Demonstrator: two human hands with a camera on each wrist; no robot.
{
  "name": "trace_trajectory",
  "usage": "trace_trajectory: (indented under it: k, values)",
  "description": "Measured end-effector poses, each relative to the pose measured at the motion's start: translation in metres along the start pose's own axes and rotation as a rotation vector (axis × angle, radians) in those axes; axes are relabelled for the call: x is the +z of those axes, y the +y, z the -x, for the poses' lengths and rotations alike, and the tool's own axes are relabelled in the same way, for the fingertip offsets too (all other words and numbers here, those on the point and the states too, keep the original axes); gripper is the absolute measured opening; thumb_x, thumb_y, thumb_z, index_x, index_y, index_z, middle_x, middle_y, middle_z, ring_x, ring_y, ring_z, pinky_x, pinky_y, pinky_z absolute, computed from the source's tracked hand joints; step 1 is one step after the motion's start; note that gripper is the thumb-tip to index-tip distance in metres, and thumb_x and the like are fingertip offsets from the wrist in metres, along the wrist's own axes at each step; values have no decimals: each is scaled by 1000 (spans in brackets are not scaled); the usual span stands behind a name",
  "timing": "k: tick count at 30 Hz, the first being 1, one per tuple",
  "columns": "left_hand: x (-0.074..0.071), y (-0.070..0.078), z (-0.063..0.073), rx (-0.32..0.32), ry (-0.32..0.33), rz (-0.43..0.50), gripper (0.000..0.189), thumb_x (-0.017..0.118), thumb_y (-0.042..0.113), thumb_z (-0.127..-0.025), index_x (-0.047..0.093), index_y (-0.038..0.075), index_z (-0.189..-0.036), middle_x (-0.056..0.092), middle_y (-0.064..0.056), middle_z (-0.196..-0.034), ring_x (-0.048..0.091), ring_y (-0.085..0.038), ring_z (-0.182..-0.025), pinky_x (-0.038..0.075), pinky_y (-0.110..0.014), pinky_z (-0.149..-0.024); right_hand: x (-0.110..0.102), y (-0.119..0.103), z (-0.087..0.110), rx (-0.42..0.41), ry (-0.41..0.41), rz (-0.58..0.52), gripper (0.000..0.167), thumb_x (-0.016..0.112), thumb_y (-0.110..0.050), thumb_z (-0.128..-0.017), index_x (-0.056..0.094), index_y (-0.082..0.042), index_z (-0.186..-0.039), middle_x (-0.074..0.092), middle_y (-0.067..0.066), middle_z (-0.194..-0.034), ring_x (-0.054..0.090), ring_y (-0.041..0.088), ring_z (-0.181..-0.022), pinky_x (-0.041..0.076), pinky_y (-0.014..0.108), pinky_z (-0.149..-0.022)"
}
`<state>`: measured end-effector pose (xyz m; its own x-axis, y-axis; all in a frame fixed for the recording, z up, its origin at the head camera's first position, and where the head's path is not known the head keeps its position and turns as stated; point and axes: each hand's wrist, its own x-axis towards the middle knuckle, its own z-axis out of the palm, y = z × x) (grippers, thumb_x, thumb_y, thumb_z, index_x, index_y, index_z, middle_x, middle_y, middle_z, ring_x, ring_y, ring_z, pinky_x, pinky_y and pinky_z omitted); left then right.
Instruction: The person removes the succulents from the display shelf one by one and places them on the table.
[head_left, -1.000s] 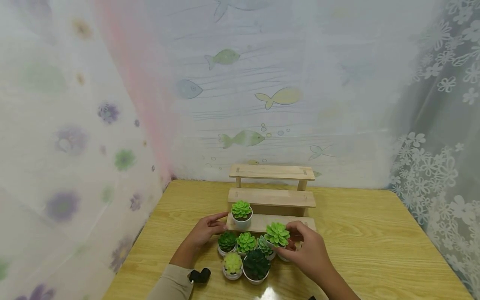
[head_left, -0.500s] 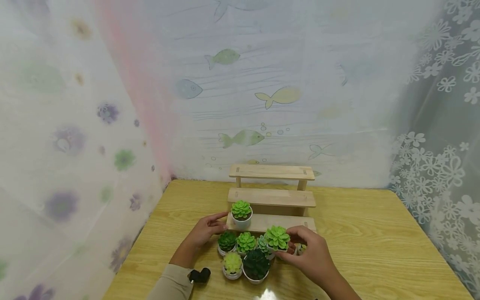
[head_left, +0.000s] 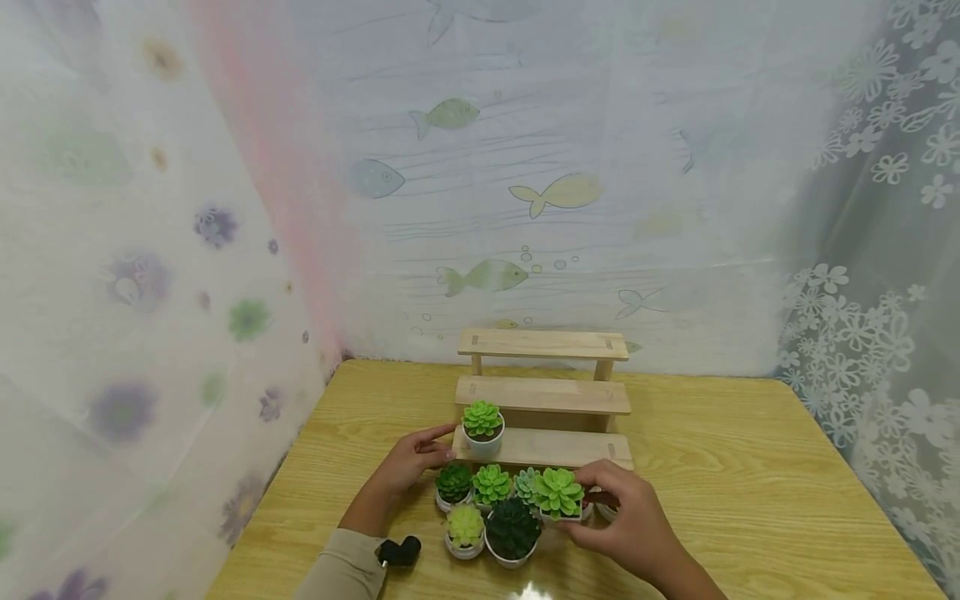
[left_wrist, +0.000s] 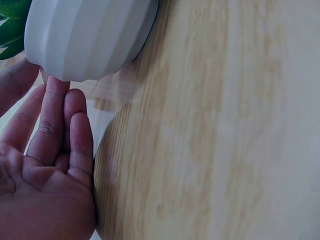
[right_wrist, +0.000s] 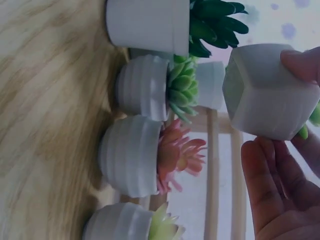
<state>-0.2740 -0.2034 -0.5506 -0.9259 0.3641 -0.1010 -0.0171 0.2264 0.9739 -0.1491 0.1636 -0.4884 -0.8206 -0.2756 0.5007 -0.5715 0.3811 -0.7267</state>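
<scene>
My right hand point(head_left: 633, 521) holds a bright green potted succulent point(head_left: 558, 492) between thumb and fingers. In the right wrist view, its white faceted pot point(right_wrist: 265, 95) is raised above the row of other pots. My left hand point(head_left: 405, 465) stays at the left end of the lowest step of a wooden tiered plant stand point(head_left: 558, 450), fingers extended toward its edge. Another bright green potted succulent point(head_left: 483, 425) stands on that step's left end. Close to the left fingers is a dark green potted succulent point(head_left: 453, 483), its white ribbed pot point(left_wrist: 90, 37) large in the left wrist view.
Several potted succulents crowd before the stand, including a large dark green one point(head_left: 513, 532) and a yellow-green one point(head_left: 465, 529). A pink one point(right_wrist: 130, 155) shows in the right wrist view. The wooden table point(head_left: 735, 492) meets printed curtains point(head_left: 660, 250) behind.
My right hand has moved slightly down and toward me with the bright green potted succulent, which tilts a little differently now. The left hand has kept its place.
</scene>
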Motion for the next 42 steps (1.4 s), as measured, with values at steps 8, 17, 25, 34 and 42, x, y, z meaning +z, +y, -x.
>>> trace_trajectory:
  k: [8, 17, 25, 34, 42]
  values:
    - [0, -1, 0, -5, 6, 16, 58, 70, 20, -101, 50, 11, -155, 73, -12, -119, 70, -14, -101, 58, -38, -91, -1, 2, 6, -25, -27, -14, 41, 95, -24, -76, 72, -30, -109, 71, -8, -115, 70, 8, -103, 63, 33, -75]
    - [0, -1, 0, -9, 5, 12, 58, 70, 20, -101, 50, 13, -155, 73, -11, -119, 70, -14, -101, 57, -36, -90, 2, 15, 17, -152, -36, 111, 44, 96, -26, -75, 71, -30, -111, 72, -9, -111, 71, 7, -97, 59, 20, -78]
    - [0, -1, -1, -4, 0, 12, 57, 69, 21, -101, 51, 14, -155, 74, -11, -119, 70, -14, -101, 58, -38, -90, 3, 23, 28, -162, -73, 35, 42, 94, -22, -78, 71, -26, -114, 71, -10, -107, 71, 5, -93, 61, 24, -73]
    - [0, 0, 0, 3, -1, -1, 57, 69, 20, -101, 50, 13, -155, 73, -12, -119, 70, -14, -103, 57, -38, -91, 7, 32, 40, -112, -82, 55, 42, 94, -26, -77, 72, -24, -113, 72, -9, -104, 68, 2, -89, 61, 27, -65]
    - [-1, 0, 0, 12, -7, -8, 57, 68, 20, -102, 49, 13, -155, 72, -14, -121, 70, -14, -105, 57, -39, -93, 7, 38, 45, -24, -119, 41, 41, 92, -30, -80, 72, -23, -116, 72, -9, -103, 68, 0, -82, 59, 24, -61]
